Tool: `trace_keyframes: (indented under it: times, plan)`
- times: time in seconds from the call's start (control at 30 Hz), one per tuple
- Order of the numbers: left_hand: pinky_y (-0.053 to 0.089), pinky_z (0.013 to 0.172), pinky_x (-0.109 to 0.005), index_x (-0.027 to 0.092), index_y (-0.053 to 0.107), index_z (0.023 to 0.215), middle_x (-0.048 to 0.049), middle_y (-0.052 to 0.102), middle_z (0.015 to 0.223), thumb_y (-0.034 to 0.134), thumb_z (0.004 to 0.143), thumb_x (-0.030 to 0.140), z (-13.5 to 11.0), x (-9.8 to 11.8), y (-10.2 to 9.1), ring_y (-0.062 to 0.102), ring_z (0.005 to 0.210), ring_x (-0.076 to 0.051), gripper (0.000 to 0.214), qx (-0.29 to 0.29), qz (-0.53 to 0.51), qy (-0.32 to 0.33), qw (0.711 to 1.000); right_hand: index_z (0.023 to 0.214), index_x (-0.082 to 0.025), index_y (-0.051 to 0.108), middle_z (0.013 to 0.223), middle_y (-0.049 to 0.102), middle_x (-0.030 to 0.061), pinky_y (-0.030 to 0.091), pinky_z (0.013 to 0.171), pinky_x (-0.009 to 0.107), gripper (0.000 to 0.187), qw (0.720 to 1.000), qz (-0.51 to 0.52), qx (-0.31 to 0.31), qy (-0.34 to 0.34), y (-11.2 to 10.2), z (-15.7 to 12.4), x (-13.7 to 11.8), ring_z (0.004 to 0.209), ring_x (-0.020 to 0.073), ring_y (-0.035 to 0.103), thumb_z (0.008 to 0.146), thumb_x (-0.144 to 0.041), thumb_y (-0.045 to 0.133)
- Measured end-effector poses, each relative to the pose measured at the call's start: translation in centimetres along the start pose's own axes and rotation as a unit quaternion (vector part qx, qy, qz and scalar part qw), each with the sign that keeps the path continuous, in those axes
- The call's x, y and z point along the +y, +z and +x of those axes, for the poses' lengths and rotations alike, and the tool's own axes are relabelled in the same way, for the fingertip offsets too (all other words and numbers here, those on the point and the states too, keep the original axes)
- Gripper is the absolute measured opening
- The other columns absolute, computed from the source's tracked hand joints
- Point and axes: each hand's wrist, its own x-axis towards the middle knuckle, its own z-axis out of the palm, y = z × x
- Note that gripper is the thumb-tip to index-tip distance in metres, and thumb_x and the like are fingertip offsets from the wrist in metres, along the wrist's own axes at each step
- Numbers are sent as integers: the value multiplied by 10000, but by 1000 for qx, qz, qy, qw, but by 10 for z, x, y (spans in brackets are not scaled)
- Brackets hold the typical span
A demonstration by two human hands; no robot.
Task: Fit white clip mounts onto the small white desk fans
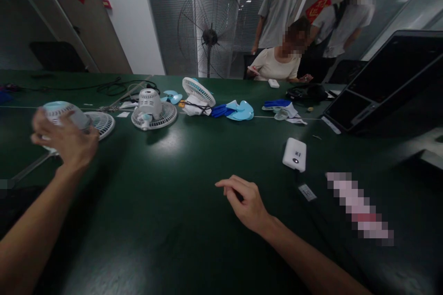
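My left hand (pixel 67 140) reaches out at the left and wraps its fingers round the pale blue and white motor housing of a small desk fan (pixel 64 115), whose white grille (pixel 102 122) lies just behind it. My right hand (pixel 244 200) hovers low over the dark green table (pixel 180 193) near the middle, fingers loosely curled with nothing seen in them. A white phone-like device (pixel 295 154) lies to the right of that hand.
More fan parts lie across the table: a white fan on its grille (pixel 152 110), another fan (pixel 198 94), blue blades (pixel 242 111), blue gloves (pixel 277 103). A black open case (pixel 387 83) stands at right. Three people are at the far side near a big floor fan (pixel 208 27).
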Motion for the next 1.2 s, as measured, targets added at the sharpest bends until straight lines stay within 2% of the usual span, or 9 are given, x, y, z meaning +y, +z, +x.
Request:
trace_keyframes:
  times: [0.03,0.13,0.27,0.4,0.6,0.77,0.9,1.03,1.2]
  plan:
    - [283,1156,-594,18,427,1408,-178,519,1433,354,1083,480,2,19,4,348,1421,-401,570,38,5,24,999,1158,-200,724,820,609,8,402,551,249,273,1000,0,-1,0,0,0,0,614,109,529,1029,-187,483]
    - [327,1170,-463,-35,377,1483,-229,433,1517,367,1102,399,13,64,21,426,1382,-337,578,-68,-40,129,988,1157,-197,727,811,607,9,394,546,252,280,1000,-7,-2,2,0,-1,1,604,108,523,1036,-197,475]
    - [347,1165,-393,-138,444,1396,-252,454,1469,401,1090,386,29,87,33,493,1316,-304,608,-111,-52,135,983,1158,-197,727,809,605,10,378,540,254,286,1000,-12,-7,8,-1,-2,1,606,110,523,1034,-190,470]
    - [377,1149,-427,-113,542,1295,-214,527,1408,401,1076,478,37,86,23,494,1317,-330,646,-97,-14,168,981,1135,-199,732,813,608,9,383,563,259,274,1000,-12,-11,11,-1,-1,1,619,112,532,1029,-190,478]
    - [348,1130,-495,-35,534,1345,-173,611,1329,186,1134,392,38,84,15,513,1311,-321,590,-115,80,293,946,1137,-196,732,820,612,12,376,563,259,276,1000,-10,-15,14,2,-1,1,635,116,540,1028,-191,479]
    - [379,1057,-545,53,475,1459,-217,566,1398,333,1087,539,48,78,42,543,1272,-395,628,-89,55,205,973,1134,-196,736,832,627,18,383,556,254,281,1000,-9,-18,20,1,0,0,636,114,542,1029,-194,476]
    - [469,955,-490,119,569,1360,-213,548,1381,419,1035,544,64,66,75,624,1132,-372,555,-117,-16,122,985,1130,-203,736,819,620,14,381,555,255,279,999,-14,-21,20,1,0,2,634,117,542,1023,-192,479]
    - [501,948,-434,147,630,1194,-161,571,1305,475,999,440,62,57,95,643,1078,-311,385,-90,-53,146,984,1133,-213,737,806,608,9,371,552,260,286,999,-22,-28,23,1,0,2,628,120,535,1018,-182,478]
    - [531,915,-439,168,644,1108,-139,583,1269,475,999,443,23,64,86,634,1103,-312,340,-60,-97,193,975,1129,-216,736,806,609,5,374,558,264,278,999,-20,-28,24,1,1,0,618,118,534,1023,-190,481]
